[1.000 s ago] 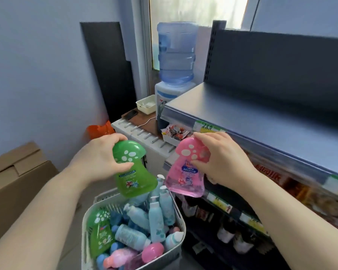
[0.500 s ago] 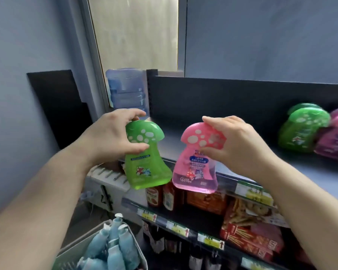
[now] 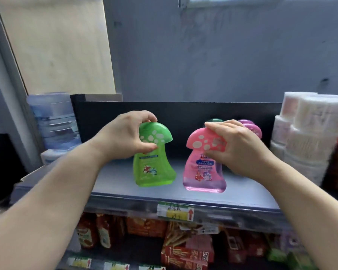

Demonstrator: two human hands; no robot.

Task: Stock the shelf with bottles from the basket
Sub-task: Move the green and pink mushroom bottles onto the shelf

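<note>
My left hand point(image 3: 123, 137) grips the green bottle point(image 3: 154, 166) by its spotted mushroom cap, and my right hand point(image 3: 236, 151) grips the pink bottle point(image 3: 203, 174) likewise. Both are upright, side by side at the top shelf point(image 3: 115, 184) (their blue labels are too blurred to read). The price tag point(image 3: 175, 211) shows a red arrow.

Both bare forearms reach in, the left from 8 o'clock and the right from 4 o'clock, wrists nearly straight. The left hand point(image 3: 123, 137) curls round the cap of the green bottle point(image 3: 152, 164), thumb under the rim. The right hand point(image 3: 236, 147) grips the pink bottle point(image 3: 203, 172) cap from its 3 o'clock side. Its thumb, blurred, seems tucked beneath.
</note>
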